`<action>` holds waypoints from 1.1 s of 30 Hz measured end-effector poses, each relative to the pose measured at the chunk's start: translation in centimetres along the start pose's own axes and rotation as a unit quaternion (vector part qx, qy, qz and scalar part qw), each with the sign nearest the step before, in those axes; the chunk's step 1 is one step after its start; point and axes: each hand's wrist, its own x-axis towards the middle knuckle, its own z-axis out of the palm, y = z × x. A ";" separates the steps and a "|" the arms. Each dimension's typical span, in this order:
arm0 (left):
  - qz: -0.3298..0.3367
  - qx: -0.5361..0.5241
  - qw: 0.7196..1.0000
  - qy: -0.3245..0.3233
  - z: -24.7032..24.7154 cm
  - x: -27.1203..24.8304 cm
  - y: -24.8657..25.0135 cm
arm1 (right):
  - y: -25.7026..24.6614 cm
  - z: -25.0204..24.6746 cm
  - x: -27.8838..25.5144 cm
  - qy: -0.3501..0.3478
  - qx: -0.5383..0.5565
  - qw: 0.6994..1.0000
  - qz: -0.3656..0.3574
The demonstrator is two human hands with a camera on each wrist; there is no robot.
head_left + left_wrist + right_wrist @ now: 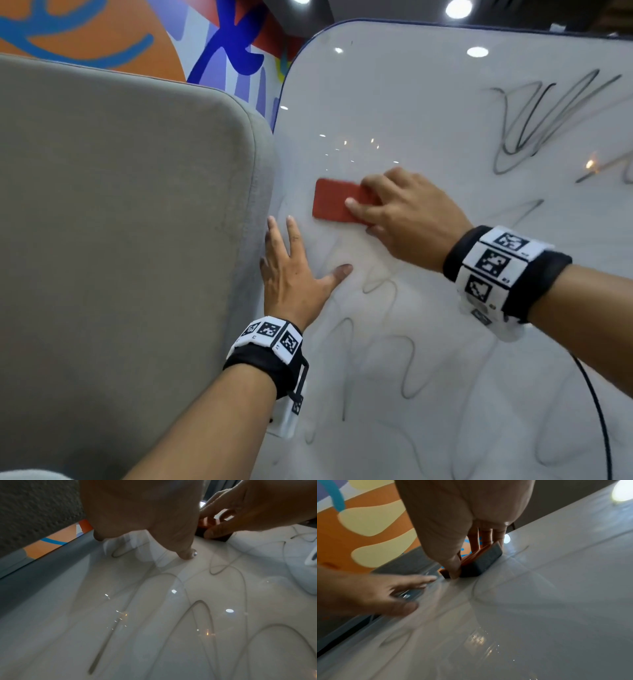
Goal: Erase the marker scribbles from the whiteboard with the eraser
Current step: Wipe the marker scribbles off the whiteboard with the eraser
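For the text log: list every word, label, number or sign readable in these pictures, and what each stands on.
No readable text.
Black marker scribbles on the glossy white whiteboard: loops, not letters.
White wristbands on the left hand and right hand: black-and-white square code markers, with tiny print beside them too small to read.
Flat red rectangular eraser: no label shows.
Painted orange-and-blue wall: shapes only.

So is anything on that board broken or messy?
Nothing looks broken. The white glossy whiteboard is only messy with grey marker scribbles, darkest at the upper right. The right hand grips the red rectangular eraser; the left hand rests flat on the board.
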 end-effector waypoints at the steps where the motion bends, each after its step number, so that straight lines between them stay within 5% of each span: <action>1: -0.003 -0.003 1.000 0.000 0.1 -0.2 -0.1 | 0.4 -0.2 0.6 0.010 0.001 0.999 0.031; 4: -0.008 -0.015 1.000 -0.003 0.5 -0.8 -0.3 | -0.9 0.5 0.7 0.034 0.005 0.995 0.090; 11: 0.002 -0.004 1.000 -0.001 1.0 -1.0 -1.4 | -3.1 1.8 -0.8 -0.004 0.015 0.999 -0.040; 17: 0.009 0.010 1.000 -0.004 1.0 -1.4 -1.7 | -1.5 0.9 2.9 0.032 0.021 0.995 0.094; 23: -0.007 -0.002 1.000 -0.011 1.5 -3.0 -2.2 | -4.9 2.5 1.1 -0.020 0.029 0.999 -0.018; 29: -0.010 -0.004 1.000 -0.023 2.2 -4.6 -3.5 | -3.0 1.3 4.0 0.012 0.020 0.997 0.080; 33: -0.003 -0.009 1.000 -0.024 2.0 -5.1 -3.4 | -6.5 3.3 1.9 -0.013 0.021 1.000 0.004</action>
